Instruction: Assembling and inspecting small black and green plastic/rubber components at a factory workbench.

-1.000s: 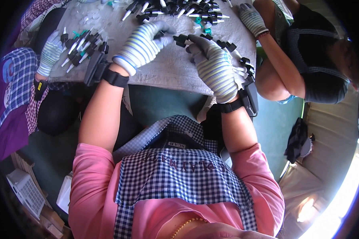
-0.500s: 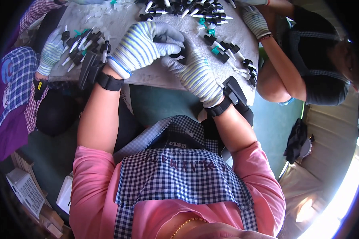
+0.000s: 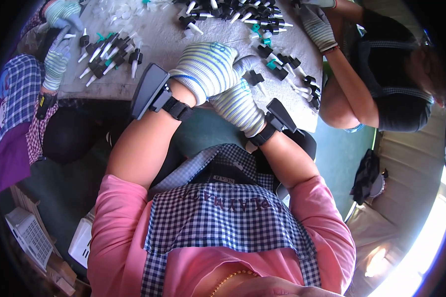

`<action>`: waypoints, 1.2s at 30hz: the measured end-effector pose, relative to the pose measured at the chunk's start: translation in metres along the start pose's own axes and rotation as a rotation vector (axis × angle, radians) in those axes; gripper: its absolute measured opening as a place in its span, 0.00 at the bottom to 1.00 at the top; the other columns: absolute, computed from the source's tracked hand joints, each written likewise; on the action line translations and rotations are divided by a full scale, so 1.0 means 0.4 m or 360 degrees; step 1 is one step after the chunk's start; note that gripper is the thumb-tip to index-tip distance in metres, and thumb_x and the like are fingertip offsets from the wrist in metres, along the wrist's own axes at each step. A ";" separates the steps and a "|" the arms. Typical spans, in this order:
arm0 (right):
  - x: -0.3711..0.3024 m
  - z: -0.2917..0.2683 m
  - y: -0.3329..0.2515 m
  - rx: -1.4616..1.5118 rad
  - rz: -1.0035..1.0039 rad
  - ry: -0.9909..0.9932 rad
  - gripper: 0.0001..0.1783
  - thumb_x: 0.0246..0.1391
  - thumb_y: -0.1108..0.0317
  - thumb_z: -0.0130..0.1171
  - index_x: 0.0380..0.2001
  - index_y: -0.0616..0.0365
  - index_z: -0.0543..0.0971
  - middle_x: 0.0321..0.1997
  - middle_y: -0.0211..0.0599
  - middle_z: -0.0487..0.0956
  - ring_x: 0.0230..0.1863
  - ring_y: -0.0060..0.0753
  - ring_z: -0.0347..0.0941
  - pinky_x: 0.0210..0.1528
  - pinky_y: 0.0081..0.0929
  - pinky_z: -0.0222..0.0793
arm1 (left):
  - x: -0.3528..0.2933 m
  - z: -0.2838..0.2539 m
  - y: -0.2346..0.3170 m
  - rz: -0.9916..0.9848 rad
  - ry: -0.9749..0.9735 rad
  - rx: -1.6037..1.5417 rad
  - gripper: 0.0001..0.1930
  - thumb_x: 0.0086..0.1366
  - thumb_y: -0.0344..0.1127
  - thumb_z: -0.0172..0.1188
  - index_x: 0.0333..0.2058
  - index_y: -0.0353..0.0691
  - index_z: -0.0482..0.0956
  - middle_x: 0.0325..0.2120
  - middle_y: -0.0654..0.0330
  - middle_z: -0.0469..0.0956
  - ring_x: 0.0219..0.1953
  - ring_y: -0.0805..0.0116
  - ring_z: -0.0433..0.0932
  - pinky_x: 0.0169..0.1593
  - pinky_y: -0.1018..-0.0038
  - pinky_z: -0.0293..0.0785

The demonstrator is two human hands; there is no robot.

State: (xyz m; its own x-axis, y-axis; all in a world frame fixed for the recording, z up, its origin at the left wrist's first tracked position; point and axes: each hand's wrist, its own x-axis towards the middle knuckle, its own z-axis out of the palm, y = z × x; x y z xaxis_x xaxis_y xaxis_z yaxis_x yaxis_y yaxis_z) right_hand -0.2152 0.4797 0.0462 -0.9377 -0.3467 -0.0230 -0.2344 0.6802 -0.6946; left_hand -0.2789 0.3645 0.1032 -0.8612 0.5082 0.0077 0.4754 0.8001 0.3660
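My left hand point(image 3: 207, 69), in a white glove with coloured stripes and grey fingertips, reaches across my right hand point(image 3: 240, 109), gloved the same way. The left hand's fingers are curled closed. At its fingertips is a black pump top point(image 3: 255, 78) with a white tube end pointing down. It appears gripped there, close above the right glove. My right hand's fingers are mostly hidden beneath the left hand, so their grip does not show. Several black-and-white pump tops point(image 3: 280, 64), some with green parts, lie right of my hands.
The grey table point(image 3: 156, 64) holds another pile of pump tops point(image 3: 106, 54) at left, a dark pile point(image 3: 238, 10) at the far side and translucent pieces point(image 3: 119, 15). Co-workers' gloved hands work at left point(image 3: 57, 64) and right point(image 3: 319, 32). White baskets point(image 3: 32, 237) stand low at left.
My left hand has moved right and down, rolling over my right hand. The pump top now shows to the right of the fingertips. At left, a co-worker's second glove has come into view.
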 end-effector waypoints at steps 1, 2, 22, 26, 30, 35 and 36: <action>0.000 0.004 0.003 0.0061 0.0081 -0.0037 0.18 0.58 0.64 0.55 0.50 0.60 0.76 0.49 0.44 0.79 0.50 0.45 0.75 0.52 0.35 0.69 | 0.002 0.011 -0.006 -0.0002 0.0000 -0.0002 0.26 0.64 0.60 0.52 0.32 0.40 0.83 0.28 0.48 0.82 0.34 0.50 0.82 0.40 0.57 0.76; 0.000 0.009 0.005 0.0061 0.0081 -0.0039 0.18 0.58 0.64 0.55 0.50 0.60 0.76 0.49 0.44 0.79 0.50 0.45 0.75 0.52 0.35 0.69 | 0.009 0.032 -0.016 0.0072 0.0083 0.0049 0.23 0.63 0.56 0.53 0.32 0.40 0.84 0.28 0.48 0.82 0.33 0.50 0.82 0.40 0.57 0.77; 0.005 0.075 0.045 0.0468 -0.0143 0.0549 0.19 0.54 0.64 0.61 0.48 0.60 0.77 0.46 0.47 0.80 0.49 0.45 0.76 0.49 0.36 0.71 | 0.038 0.027 0.015 0.0157 0.0356 -0.0089 0.35 0.60 0.68 0.53 0.16 0.37 0.78 0.15 0.46 0.77 0.20 0.49 0.78 0.27 0.57 0.73; -0.002 0.038 0.040 0.0463 0.0195 -0.0105 0.26 0.67 0.66 0.47 0.66 0.59 0.59 0.67 0.38 0.64 0.68 0.28 0.58 0.67 0.26 0.56 | 0.032 0.020 0.014 0.0088 0.0249 -0.0112 0.33 0.59 0.67 0.54 0.18 0.37 0.79 0.17 0.46 0.77 0.22 0.48 0.78 0.28 0.57 0.74; 0.007 0.012 -0.015 0.0034 0.0091 0.0036 0.25 0.63 0.60 0.55 0.59 0.60 0.69 0.54 0.47 0.76 0.57 0.42 0.72 0.56 0.32 0.68 | 0.024 0.032 -0.021 0.0024 0.0306 -0.0216 0.34 0.62 0.68 0.51 0.23 0.38 0.82 0.20 0.47 0.79 0.24 0.50 0.79 0.33 0.57 0.75; 0.015 -0.039 -0.070 0.0264 0.0036 0.0351 0.23 0.56 0.58 0.62 0.51 0.58 0.75 0.39 0.51 0.82 0.40 0.54 0.79 0.42 0.42 0.75 | 0.023 0.028 -0.105 -0.0118 0.0529 -0.1189 0.20 0.66 0.52 0.58 0.41 0.40 0.82 0.33 0.49 0.82 0.34 0.58 0.82 0.44 0.66 0.76; 0.010 -0.054 -0.058 0.0264 0.0045 0.0364 0.23 0.56 0.58 0.62 0.51 0.58 0.75 0.39 0.51 0.82 0.40 0.54 0.79 0.42 0.42 0.75 | 0.028 0.009 -0.109 -0.0123 0.0612 -0.1007 0.18 0.64 0.48 0.60 0.45 0.42 0.81 0.38 0.49 0.82 0.35 0.58 0.82 0.45 0.67 0.76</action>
State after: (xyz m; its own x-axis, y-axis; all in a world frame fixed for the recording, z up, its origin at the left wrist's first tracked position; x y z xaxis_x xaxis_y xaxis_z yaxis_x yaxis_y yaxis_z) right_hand -0.2191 0.4766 0.0778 -0.9812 -0.1612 0.1057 -0.1797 0.5658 -0.8048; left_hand -0.3087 0.3367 0.0839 -0.9453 0.2178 0.2429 0.3166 0.4332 0.8439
